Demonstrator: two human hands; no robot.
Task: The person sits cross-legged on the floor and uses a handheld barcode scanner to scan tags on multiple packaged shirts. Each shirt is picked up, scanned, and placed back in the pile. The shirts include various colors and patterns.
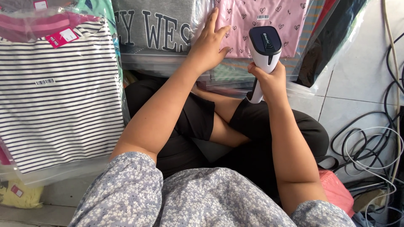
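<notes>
I note the right hand (pixel 272 77) clenched on the scanner (pixel 264 52), left hand (pixel 209 44) spread flat on the pink bagged shirt (pixel 269 19) ahead. Risk: glossy wrap glare spoils the read.

A clear plastic package holding a black-and-white striped garment (pixel 59 105) is seen at the left, marked with a small white barcode label (pixel 44 81) and a pink price tag (pixel 62 37) near its top. A bagged grey garment (pixel 153 25) with large dark lettering is laid at top centre. Beside it, a bagged pink garment (pixel 265 21) printed with small hearts is shown, a white barcode label (pixel 262 17) fixed near its upper edge. A yellow packaged item (pixel 19 194) with a small red-edged tag (pixel 17 191) is glimpsed at lower left.
</notes>
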